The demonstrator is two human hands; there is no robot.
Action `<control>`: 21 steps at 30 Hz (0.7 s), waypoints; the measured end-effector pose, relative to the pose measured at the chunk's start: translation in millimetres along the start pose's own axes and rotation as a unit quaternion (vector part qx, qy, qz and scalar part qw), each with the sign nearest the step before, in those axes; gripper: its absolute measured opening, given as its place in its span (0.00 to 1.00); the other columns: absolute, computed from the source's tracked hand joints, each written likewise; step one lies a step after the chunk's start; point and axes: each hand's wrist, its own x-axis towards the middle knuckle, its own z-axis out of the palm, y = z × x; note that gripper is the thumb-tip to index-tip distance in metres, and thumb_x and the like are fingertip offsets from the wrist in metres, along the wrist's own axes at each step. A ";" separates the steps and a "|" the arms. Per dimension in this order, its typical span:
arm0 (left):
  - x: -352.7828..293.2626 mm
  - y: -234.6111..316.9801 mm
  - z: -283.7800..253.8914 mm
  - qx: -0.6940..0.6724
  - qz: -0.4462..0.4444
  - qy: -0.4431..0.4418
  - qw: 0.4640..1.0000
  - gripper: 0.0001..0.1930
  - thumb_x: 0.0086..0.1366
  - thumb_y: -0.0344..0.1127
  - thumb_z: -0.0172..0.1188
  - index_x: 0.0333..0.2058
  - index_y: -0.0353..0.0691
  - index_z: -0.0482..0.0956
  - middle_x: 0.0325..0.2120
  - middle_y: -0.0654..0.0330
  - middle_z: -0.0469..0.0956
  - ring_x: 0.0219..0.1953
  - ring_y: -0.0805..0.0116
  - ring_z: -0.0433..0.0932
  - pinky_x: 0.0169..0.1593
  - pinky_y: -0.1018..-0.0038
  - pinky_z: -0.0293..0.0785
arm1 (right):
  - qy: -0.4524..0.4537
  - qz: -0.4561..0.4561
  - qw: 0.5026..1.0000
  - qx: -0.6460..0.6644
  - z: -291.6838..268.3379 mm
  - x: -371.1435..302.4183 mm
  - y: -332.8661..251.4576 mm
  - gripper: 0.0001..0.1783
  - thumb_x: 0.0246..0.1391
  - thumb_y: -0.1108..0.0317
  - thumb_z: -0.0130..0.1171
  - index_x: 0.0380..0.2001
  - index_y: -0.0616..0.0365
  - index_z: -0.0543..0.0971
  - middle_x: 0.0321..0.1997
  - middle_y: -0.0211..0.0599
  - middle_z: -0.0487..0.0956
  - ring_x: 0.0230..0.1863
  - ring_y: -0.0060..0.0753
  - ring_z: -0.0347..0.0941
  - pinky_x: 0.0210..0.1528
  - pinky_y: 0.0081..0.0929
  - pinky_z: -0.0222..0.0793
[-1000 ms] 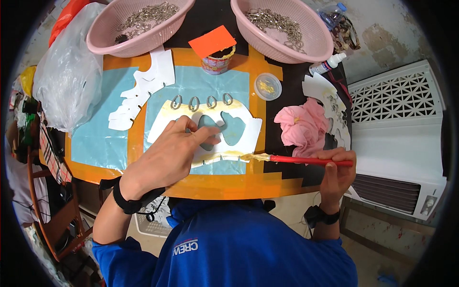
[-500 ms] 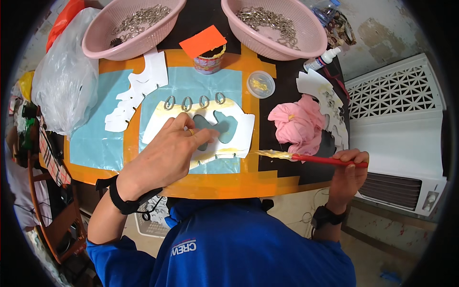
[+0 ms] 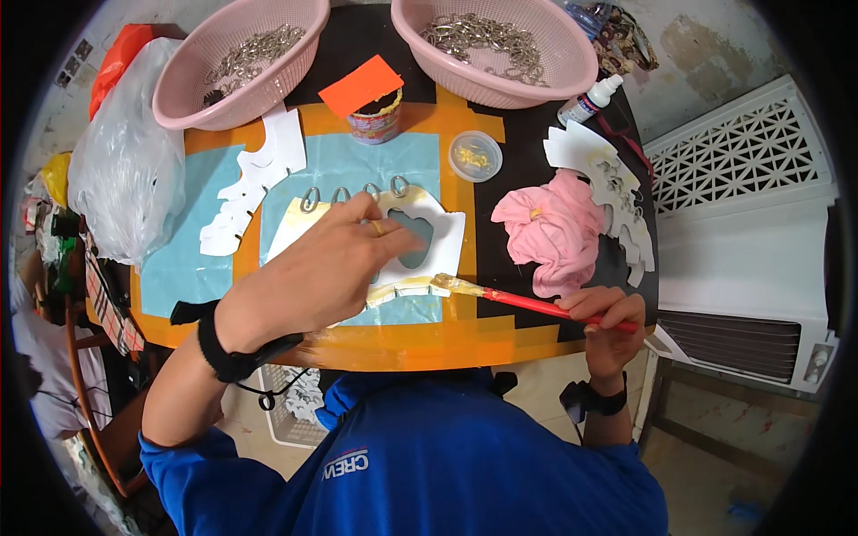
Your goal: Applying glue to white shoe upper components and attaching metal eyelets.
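Observation:
My left hand [image 3: 308, 255] is over a white cut-out sheet [image 3: 449, 230], fingers apart and partly bent, one blurred near the hole. The hand hides much of the sheet's left and middle. In my right hand [image 3: 612, 322] is a red-handled brush [image 3: 536, 304]. Its bristles, coated in yellowish paste, reach the sheet's lower right corner; I cannot tell whether they touch. Yellowish smears run along the sheet's upper and lower edges. Several oval metal rings [image 3: 399, 186] sit along its upper edge. A blue sheet [image 3: 416, 311] lies underneath.
Two pink baskets [image 3: 407, 36] of metal rings stand at the back. Between them is a paste-smeared pot [image 3: 377, 127] under an orange card [image 3: 361, 85]. A small clear tub [image 3: 475, 156], a pink cloth [image 3: 554, 232] and a spray bottle [image 3: 590, 100] are right; another white cut-out [image 3: 255, 183] lies left.
The brush has moved left, bringing its bristles to the white sheet's lower right corner. My left hand has shifted a little to the right over the sheet. The whole view has shifted slightly.

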 end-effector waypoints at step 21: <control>30.2 -15.2 16.3 -0.046 0.032 -0.057 0.997 0.36 0.48 0.13 0.56 0.60 0.36 0.76 0.46 0.52 0.83 0.53 0.52 0.71 0.61 0.63 0.69 | -0.174 -0.072 0.976 -0.110 4.0 5.2 -28.8 0.11 0.56 0.84 0.60 0.32 0.57 0.70 0.38 0.48 0.84 0.43 0.56 0.84 0.47 0.54 0.85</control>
